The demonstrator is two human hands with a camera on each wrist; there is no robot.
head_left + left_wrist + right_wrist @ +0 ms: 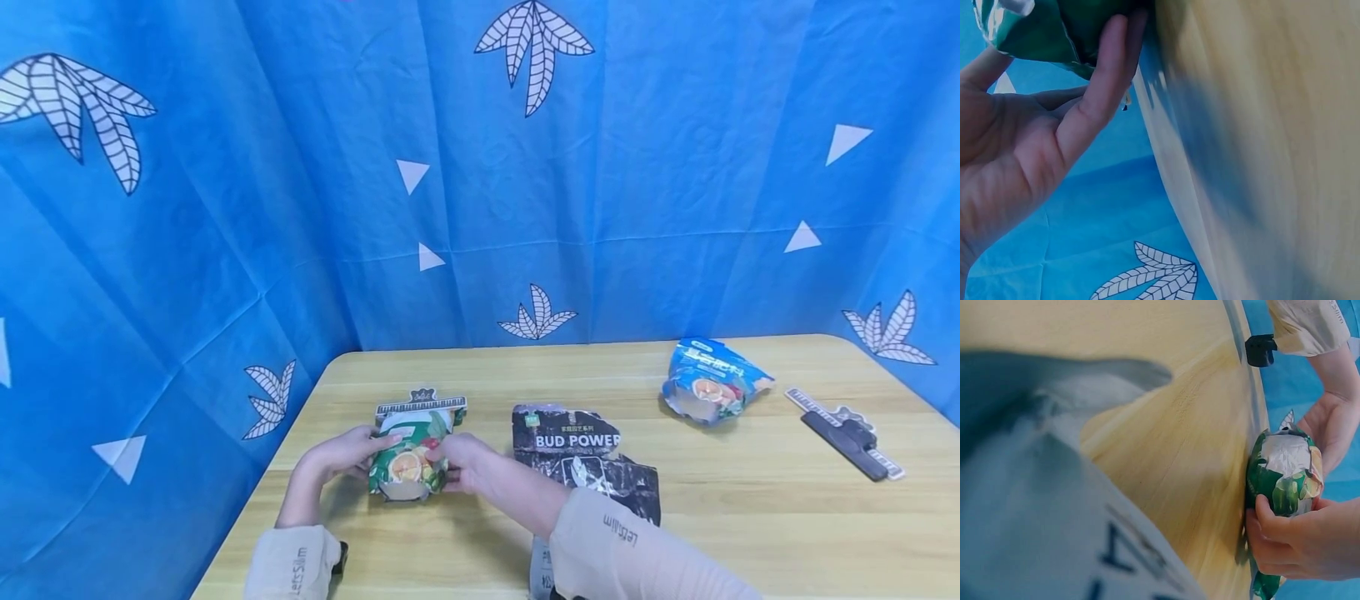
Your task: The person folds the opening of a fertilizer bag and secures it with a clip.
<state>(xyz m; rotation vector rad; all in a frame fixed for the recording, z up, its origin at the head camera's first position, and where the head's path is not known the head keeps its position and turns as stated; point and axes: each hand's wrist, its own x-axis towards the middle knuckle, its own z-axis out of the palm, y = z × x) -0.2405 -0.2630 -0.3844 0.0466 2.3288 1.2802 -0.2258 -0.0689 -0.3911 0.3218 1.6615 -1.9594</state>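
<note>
A small green pouch (408, 458) with fruit pictures is held between both hands at the table's left side. Across its top sits a clip (421, 406) with a piano-key pattern. My left hand (347, 452) grips the pouch's left side; in the left wrist view, the fingers reach under the green pouch (1069, 31) and the thumb lies on its other side. My right hand (472, 462) holds the opposite side. In the right wrist view, that hand's fingers and thumb (1272, 522) pinch the pouch close to its silvery bottom (1286, 454).
A torn black BUD POWER bag (566, 442) lies by the right forearm, partly covered by the sleeve. Farther right, a blue pouch (708, 383) stands near the back edge, with a second piano-key clip (847, 433) beside it. Blue curtains (480, 167) border the wooden table (750, 533).
</note>
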